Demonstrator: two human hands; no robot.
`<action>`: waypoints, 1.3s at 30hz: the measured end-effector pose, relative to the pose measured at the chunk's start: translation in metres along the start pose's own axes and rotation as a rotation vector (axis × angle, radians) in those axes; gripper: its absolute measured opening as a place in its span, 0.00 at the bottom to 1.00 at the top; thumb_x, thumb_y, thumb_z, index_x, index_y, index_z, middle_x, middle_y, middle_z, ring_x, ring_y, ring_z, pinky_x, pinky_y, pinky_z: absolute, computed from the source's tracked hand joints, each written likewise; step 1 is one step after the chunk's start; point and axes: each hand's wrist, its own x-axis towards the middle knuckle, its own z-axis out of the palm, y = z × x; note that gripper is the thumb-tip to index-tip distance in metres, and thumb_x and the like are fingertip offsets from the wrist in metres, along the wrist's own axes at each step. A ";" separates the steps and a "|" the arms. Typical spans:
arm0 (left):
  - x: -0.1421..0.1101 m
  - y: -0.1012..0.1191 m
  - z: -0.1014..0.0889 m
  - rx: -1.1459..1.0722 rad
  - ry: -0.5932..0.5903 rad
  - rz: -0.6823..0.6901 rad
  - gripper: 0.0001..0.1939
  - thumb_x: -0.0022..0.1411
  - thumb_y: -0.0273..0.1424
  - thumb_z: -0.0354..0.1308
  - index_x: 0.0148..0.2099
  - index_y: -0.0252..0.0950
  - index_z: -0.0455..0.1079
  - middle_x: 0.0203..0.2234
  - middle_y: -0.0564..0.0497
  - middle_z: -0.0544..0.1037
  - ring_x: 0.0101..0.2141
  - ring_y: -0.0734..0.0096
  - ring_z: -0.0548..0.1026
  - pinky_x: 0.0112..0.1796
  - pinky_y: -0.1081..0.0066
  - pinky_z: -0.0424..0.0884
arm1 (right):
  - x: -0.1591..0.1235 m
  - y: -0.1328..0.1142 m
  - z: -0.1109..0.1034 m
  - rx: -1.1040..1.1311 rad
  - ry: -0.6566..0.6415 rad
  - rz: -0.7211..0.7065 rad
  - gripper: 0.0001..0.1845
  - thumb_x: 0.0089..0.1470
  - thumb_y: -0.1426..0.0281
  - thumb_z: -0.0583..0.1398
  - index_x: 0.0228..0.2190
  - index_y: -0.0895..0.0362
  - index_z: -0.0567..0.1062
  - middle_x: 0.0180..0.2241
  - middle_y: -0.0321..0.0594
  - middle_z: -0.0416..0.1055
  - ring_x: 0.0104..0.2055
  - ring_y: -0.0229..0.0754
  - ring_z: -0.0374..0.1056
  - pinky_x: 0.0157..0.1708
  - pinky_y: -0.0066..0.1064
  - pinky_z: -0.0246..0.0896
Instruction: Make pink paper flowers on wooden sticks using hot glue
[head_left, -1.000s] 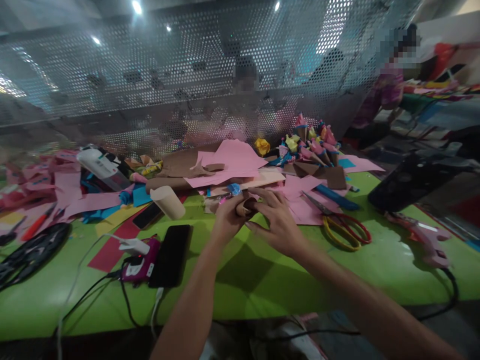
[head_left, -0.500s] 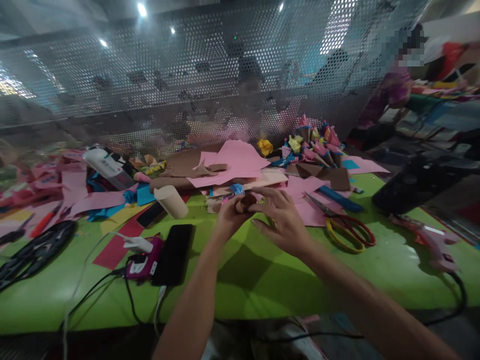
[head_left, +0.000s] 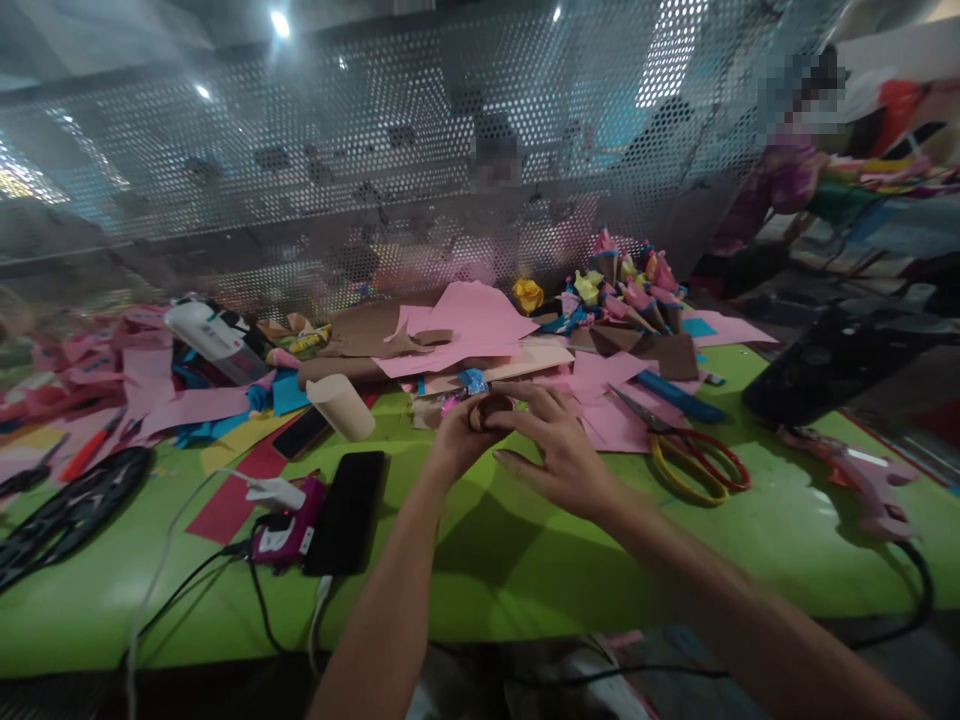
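Between my two hands is a small roll of brown paper (head_left: 493,408), its round opening turned toward me. My left hand (head_left: 457,440) is closed around its left side and underside. From the right, the bent fingers of my right hand (head_left: 566,445) touch its rim, while the thumb stays lower and apart. The fingers partly cover the roll, so its full length is hidden. Just behind the hands lie pink paper sheets (head_left: 472,325) and a crumpled blue piece (head_left: 473,380).
Scissors (head_left: 694,465) and a pink glue gun (head_left: 874,490) lie to the right on the green table (head_left: 525,590). On the left are a cardboard tube (head_left: 341,407), a black phone (head_left: 349,510) and a purple plug adapter (head_left: 289,525) with cables. Paper flowers (head_left: 630,290) stand at the back.
My right fingers have shifted slightly on the brown paper roll, and its opening shows as a clearer ring now. Both hands stay in nearly the same place.
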 end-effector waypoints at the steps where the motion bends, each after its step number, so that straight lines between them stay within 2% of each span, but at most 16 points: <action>1: 0.000 0.000 0.000 -0.005 -0.005 -0.023 0.15 0.47 0.34 0.72 0.37 0.34 0.77 0.30 0.48 0.82 0.35 0.64 0.78 0.38 0.66 0.76 | 0.000 0.000 0.000 0.004 -0.001 0.001 0.15 0.56 0.70 0.61 0.46 0.50 0.78 0.60 0.47 0.67 0.60 0.54 0.62 0.56 0.51 0.60; 5: -0.002 0.001 -0.001 -0.074 -0.050 -0.065 0.15 0.43 0.31 0.73 0.36 0.34 0.77 0.30 0.48 0.82 0.34 0.63 0.79 0.38 0.66 0.76 | -0.001 -0.002 0.002 -0.037 -0.061 0.021 0.14 0.54 0.69 0.63 0.44 0.52 0.78 0.63 0.48 0.63 0.62 0.56 0.60 0.57 0.52 0.58; 9: -0.002 -0.003 0.000 -0.109 0.031 -0.058 0.18 0.39 0.32 0.74 0.35 0.35 0.77 0.30 0.48 0.82 0.34 0.64 0.78 0.39 0.66 0.76 | 0.000 -0.002 0.002 -0.055 -0.100 0.043 0.15 0.54 0.69 0.63 0.45 0.54 0.78 0.64 0.50 0.63 0.63 0.57 0.59 0.59 0.52 0.56; 15: 0.003 -0.007 0.005 -0.119 0.154 -0.030 0.13 0.45 0.33 0.72 0.32 0.34 0.75 0.26 0.52 0.77 0.31 0.70 0.74 0.38 0.67 0.75 | 0.002 0.001 -0.008 -0.076 0.059 0.052 0.18 0.59 0.69 0.60 0.51 0.53 0.75 0.62 0.50 0.64 0.62 0.56 0.60 0.58 0.52 0.57; 18: 0.002 -0.008 0.006 -0.124 0.169 -0.010 0.13 0.46 0.35 0.71 0.29 0.34 0.73 0.25 0.53 0.75 0.32 0.70 0.73 0.39 0.68 0.74 | 0.001 0.002 -0.006 -0.127 0.050 0.071 0.19 0.58 0.69 0.60 0.51 0.55 0.75 0.62 0.52 0.65 0.62 0.58 0.60 0.58 0.54 0.56; 21: -0.002 -0.009 0.002 -0.038 0.122 0.031 0.12 0.47 0.34 0.71 0.31 0.34 0.73 0.28 0.52 0.76 0.35 0.68 0.74 0.39 0.69 0.73 | 0.000 -0.001 -0.002 -0.142 -0.011 0.071 0.17 0.56 0.69 0.61 0.48 0.57 0.75 0.62 0.53 0.65 0.62 0.58 0.60 0.58 0.54 0.56; 25: -0.006 -0.004 -0.001 0.155 0.054 0.099 0.09 0.51 0.32 0.68 0.32 0.34 0.73 0.27 0.52 0.76 0.33 0.70 0.72 0.37 0.71 0.70 | 0.000 -0.004 0.000 -0.133 -0.047 0.077 0.14 0.54 0.69 0.62 0.43 0.57 0.75 0.62 0.53 0.65 0.61 0.59 0.61 0.57 0.53 0.57; 29: -0.009 0.007 0.002 0.208 0.009 0.127 0.07 0.54 0.31 0.65 0.30 0.34 0.71 0.26 0.53 0.74 0.32 0.70 0.70 0.36 0.72 0.68 | 0.001 -0.005 0.001 -0.080 -0.050 0.064 0.13 0.53 0.70 0.62 0.42 0.56 0.74 0.60 0.53 0.67 0.60 0.58 0.62 0.56 0.52 0.58; 32: -0.009 0.010 0.003 0.168 -0.035 0.111 0.06 0.54 0.31 0.63 0.31 0.33 0.71 0.26 0.52 0.74 0.33 0.69 0.71 0.37 0.72 0.68 | 0.001 -0.002 0.001 -0.051 -0.036 0.073 0.12 0.55 0.68 0.61 0.42 0.56 0.74 0.60 0.53 0.67 0.61 0.57 0.61 0.56 0.52 0.58; 35: -0.007 0.009 0.000 0.203 -0.086 0.073 0.09 0.53 0.31 0.63 0.37 0.32 0.74 0.30 0.50 0.77 0.35 0.67 0.72 0.38 0.70 0.69 | 0.004 0.003 -0.002 -0.001 -0.061 0.056 0.10 0.61 0.68 0.56 0.41 0.55 0.76 0.60 0.50 0.67 0.59 0.54 0.62 0.56 0.50 0.59; 37: -0.005 0.007 -0.004 0.257 -0.155 0.033 0.13 0.52 0.32 0.63 0.41 0.32 0.75 0.32 0.49 0.78 0.34 0.67 0.72 0.38 0.70 0.69 | 0.006 0.008 -0.005 0.019 -0.093 0.034 0.14 0.65 0.70 0.52 0.38 0.54 0.78 0.58 0.47 0.70 0.57 0.51 0.65 0.54 0.48 0.60; 39: -0.005 0.005 -0.006 0.294 -0.246 -0.007 0.14 0.53 0.33 0.63 0.42 0.32 0.75 0.33 0.50 0.79 0.34 0.67 0.73 0.37 0.70 0.69 | 0.007 0.014 -0.006 -0.006 -0.125 0.017 0.15 0.64 0.72 0.53 0.34 0.54 0.79 0.55 0.45 0.73 0.54 0.50 0.66 0.52 0.46 0.61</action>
